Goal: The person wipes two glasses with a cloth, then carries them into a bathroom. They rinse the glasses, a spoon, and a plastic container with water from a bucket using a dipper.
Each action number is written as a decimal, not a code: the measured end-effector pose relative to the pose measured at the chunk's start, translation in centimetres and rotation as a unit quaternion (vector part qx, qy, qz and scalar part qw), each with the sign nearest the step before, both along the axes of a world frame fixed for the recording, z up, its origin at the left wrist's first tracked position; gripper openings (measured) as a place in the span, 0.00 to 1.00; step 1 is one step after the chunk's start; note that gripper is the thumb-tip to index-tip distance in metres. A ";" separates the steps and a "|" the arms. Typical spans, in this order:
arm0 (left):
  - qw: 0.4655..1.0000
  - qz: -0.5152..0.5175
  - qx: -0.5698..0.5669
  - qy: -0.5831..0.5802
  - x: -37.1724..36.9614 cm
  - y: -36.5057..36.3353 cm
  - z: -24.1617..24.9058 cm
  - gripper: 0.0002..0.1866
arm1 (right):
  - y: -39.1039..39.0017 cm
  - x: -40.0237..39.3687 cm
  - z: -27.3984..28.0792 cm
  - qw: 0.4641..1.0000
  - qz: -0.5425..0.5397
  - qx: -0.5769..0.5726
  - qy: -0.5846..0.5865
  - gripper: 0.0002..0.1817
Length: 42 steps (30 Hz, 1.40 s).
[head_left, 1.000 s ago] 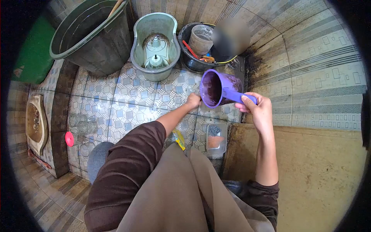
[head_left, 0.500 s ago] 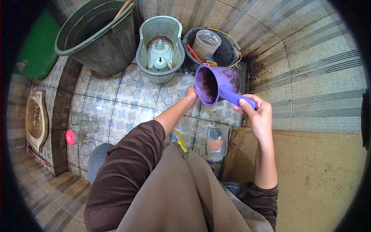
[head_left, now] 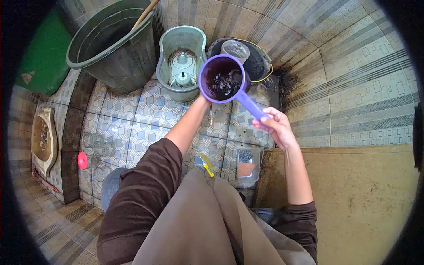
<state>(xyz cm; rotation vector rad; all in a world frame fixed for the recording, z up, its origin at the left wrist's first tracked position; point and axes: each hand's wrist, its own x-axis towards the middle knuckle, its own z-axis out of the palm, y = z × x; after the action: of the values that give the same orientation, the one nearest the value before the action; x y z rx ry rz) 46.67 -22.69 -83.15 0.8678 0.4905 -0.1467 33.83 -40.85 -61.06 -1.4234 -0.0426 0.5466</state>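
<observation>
My right hand [head_left: 278,127] is wrapped round the handle of a purple water dipper [head_left: 248,104], its thumb on top. The dipper is tilted so its mouth faces me, and dark rippling water [head_left: 225,83] shows inside. My left hand [head_left: 201,102] is at the dipper's lower left side; its fingers are hidden behind the dipper. A thin streak of water [head_left: 212,117] hangs below it. Just beyond stands a grey-green two-lobed tub [head_left: 179,95] with white fittings in its bottom. Behind the dipper is a black bucket [head_left: 260,66] with a cloudy plastic container [head_left: 236,49] in it.
A large dark barrel [head_left: 119,70] with a wooden stick [head_left: 145,15] stands at the far left. Glass jars [head_left: 99,145] and a pink lid [head_left: 82,160] are on the left floor. Near my knees lie a yellow packet [head_left: 206,165] and a clear box [head_left: 248,176] with scrubbing pads.
The dipper has moved left and turned its mouth up toward me, and water now shows in it. My left hand has gone mostly behind it.
</observation>
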 end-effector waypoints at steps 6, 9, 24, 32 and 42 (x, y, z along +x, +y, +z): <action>0.987 0.100 0.044 -0.119 1.1 0.4 -1.7 0.09 | 1.4 -0.3 0.9 0.986 0.093 -0.140 0.019 0.16; 0.991 0.051 0.106 -0.068 -2.0 1.1 3.6 0.08 | 1.3 -0.4 1.2 0.970 0.091 -0.219 -0.053 0.14; 0.996 0.087 -0.019 0.021 -1.6 2.4 5.8 0.08 | 1.5 -1.2 1.2 0.785 0.133 -0.568 -0.207 0.13; 1.000 0.002 0.016 -0.010 -2.5 0.4 4.5 0.09 | 2.1 -1.5 3.0 0.759 0.107 -0.600 -0.228 0.15; 0.929 -0.164 0.284 -0.169 -2.3 -2.0 1.1 0.13 | 5.4 -1.0 2.4 0.626 0.004 -0.669 -0.400 0.17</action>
<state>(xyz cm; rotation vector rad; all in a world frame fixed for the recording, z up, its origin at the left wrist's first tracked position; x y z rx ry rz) 44.35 -24.70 -82.06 1.5130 0.0483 -0.1586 32.84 -35.42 -58.64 -3.0742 -0.4298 -0.2707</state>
